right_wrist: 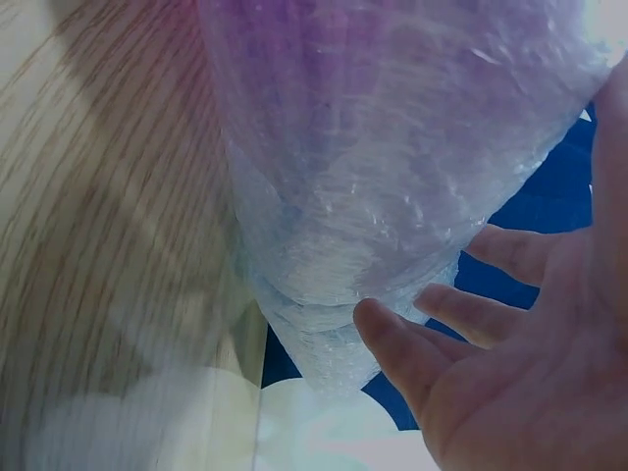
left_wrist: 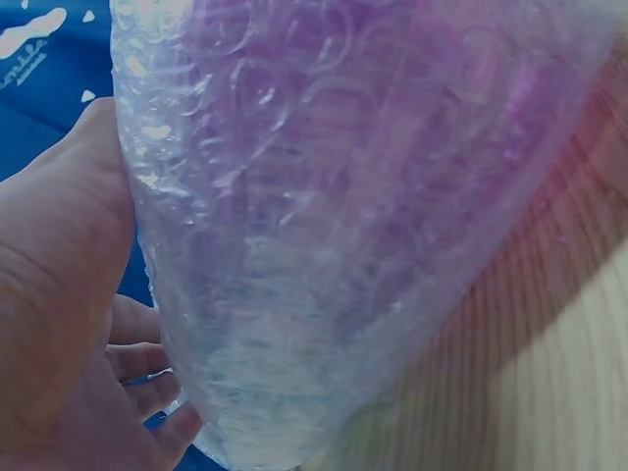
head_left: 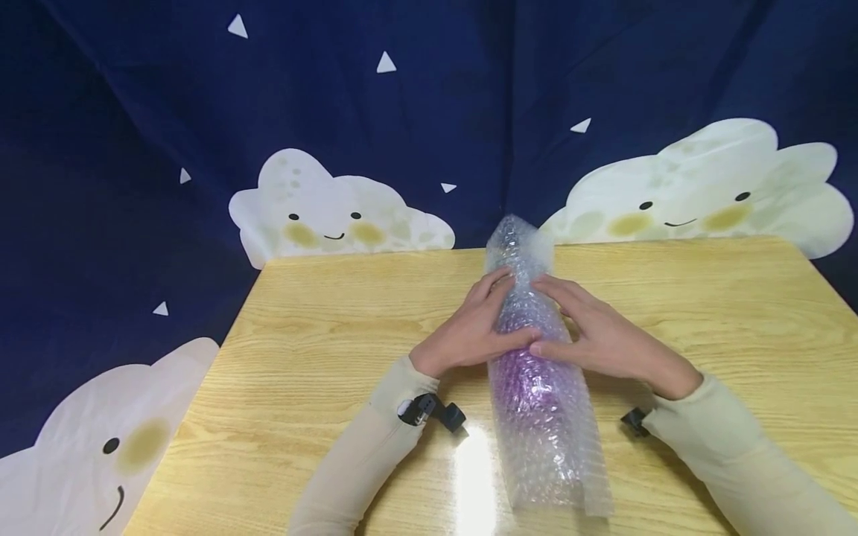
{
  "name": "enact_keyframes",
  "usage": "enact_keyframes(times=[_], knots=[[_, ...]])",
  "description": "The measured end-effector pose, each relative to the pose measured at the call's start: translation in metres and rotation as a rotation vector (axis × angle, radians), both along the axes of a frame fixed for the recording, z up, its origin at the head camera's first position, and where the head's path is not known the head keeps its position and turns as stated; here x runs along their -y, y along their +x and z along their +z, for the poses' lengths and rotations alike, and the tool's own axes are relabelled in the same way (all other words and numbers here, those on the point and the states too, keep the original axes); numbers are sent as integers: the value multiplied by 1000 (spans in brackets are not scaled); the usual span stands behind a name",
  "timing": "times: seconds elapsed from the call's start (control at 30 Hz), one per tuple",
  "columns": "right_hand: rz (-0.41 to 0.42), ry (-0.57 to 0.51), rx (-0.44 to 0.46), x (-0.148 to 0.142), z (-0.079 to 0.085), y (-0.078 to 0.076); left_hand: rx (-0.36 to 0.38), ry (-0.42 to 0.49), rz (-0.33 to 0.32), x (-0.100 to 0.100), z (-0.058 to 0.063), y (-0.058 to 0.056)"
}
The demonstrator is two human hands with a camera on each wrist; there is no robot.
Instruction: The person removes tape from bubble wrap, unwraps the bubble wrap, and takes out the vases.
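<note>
From my station, the head view shows me the bubble-wrapped bundle (head_left: pixel 536 402) on the table (head_left: pixel 315 350), lying lengthwise between the left hand (head_left: pixel 469 331) and the right hand (head_left: pixel 603 342), its wide end nearer than both wrists and its narrow tip beyond the fingertips. Both hands look spread, fingers along its flanks, thumbs over the top and nearly meeting. I'd judge it light, soft on the outside, the plastic rather slippery; how stiff or fragile the purple contents are, I can't tell. In the left wrist view, the left fingers rest along the bundle's side with the film bulging beside them, so I'd expect it to give under a squeeze. In the right wrist view, the right fingers are apart, tips at the tapering part. I'd take hold with broad palms around the fuller purple middle, nearer than the thumbs, since the thin tip would probably crumple.
</note>
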State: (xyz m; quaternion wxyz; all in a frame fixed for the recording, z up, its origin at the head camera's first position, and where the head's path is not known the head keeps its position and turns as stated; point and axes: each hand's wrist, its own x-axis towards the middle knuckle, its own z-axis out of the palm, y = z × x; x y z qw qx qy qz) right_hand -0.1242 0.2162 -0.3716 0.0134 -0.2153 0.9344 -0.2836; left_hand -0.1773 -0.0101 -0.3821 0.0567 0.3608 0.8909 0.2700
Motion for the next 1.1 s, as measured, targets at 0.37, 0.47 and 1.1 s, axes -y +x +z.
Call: enact_keyframes(times=[0.37,0.47,1.1], knots=[[11,-1,16,-1,1,-1,-8,-22,-1,-1,-1,-2],[11,0,18,-2,1,-1,-9,-18,-5,-1,-1,-2],[5,-21,16,0,0,-1,-18,-6,2,0,-4,-3]])
